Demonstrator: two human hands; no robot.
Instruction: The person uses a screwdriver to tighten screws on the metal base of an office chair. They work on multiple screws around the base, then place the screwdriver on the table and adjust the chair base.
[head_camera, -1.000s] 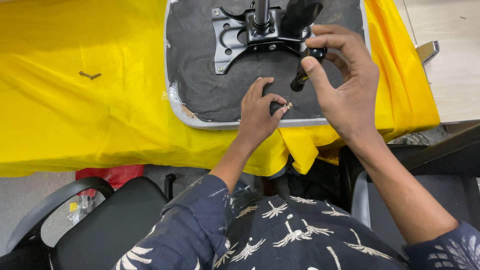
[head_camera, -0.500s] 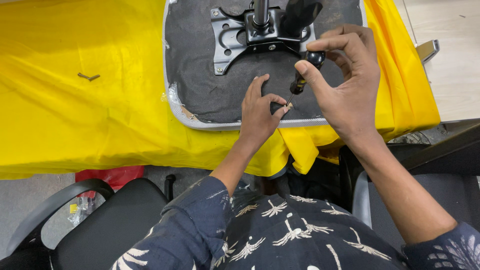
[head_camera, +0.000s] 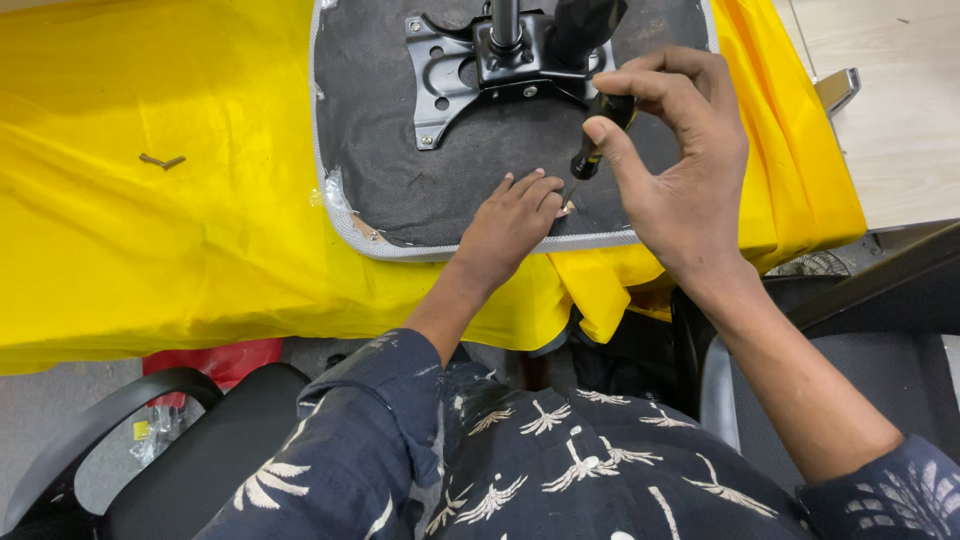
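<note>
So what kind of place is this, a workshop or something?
Probably a furniture assembly or repair workshop: an upturned chair seat with its black metal bracket lies on a yellow-covered table, the right hand works a screwdriver, and other office chairs stand nearby.

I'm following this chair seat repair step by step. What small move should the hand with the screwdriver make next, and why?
Probably turn the screwdriver in place: its tip already meets the seat underside right beside the left hand's fingertips, which steady that spot, and the right hand pinches the handle.
</note>
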